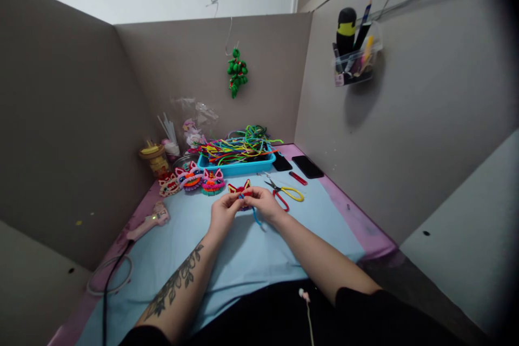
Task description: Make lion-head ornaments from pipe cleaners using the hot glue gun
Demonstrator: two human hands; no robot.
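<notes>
My left hand (225, 210) and my right hand (264, 204) meet at the fingertips over the cloth, both closed in a pinch. Between them is a bent blue pipe cleaner (256, 217), its loose end hanging below my right fingers. Right behind the fingertips shows a red animal head with yellow-edged ears (244, 184), made of fuzzy stems. My fingers partly cover it, so I cannot tell whether it is gripped too. Scissors with red and yellow handles (291, 192) lie open to the right of my right hand.
A blue tray (237, 169) of colourful pipe cleaners stands at the back. Several finished heads (190, 177) sit left of it. A pink glue gun (150, 220) with its cord lies at left. A black phone (308, 166) and a red cutter (298, 178) are at right. Partitions enclose three sides.
</notes>
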